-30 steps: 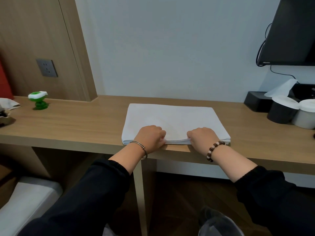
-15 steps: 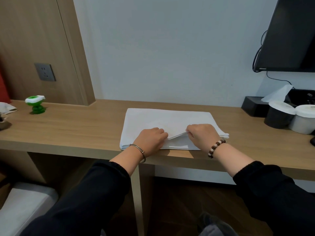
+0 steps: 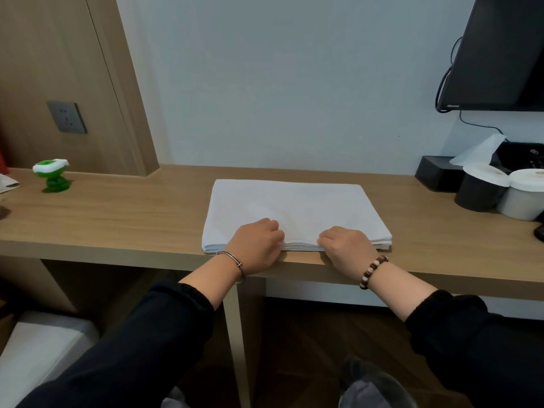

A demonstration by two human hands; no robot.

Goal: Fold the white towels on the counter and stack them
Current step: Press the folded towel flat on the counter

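A flat stack of white towels (image 3: 294,207) lies on the wooden counter (image 3: 132,219), its near edge close to the counter's front. My left hand (image 3: 256,245) rests on the near edge of the stack left of centre, its fingers curled over the top layers. My right hand (image 3: 347,245) sits on the same edge to the right, with its fingers curled into the layers. The fingertips of both hands are hidden in the cloth. Several layer edges show between and beside my hands.
A green and white toy (image 3: 53,176) stands at the counter's left. A black tissue box (image 3: 441,172), a black cup (image 3: 479,187) and a white cup (image 3: 524,195) stand at the right. A dark screen (image 3: 500,54) hangs above them. A white seat (image 3: 38,354) is below left.
Half a second ago my right hand lifted the top layer's near edge a little; that edge now lies flat again. Both hands stay at the stack's near edge.
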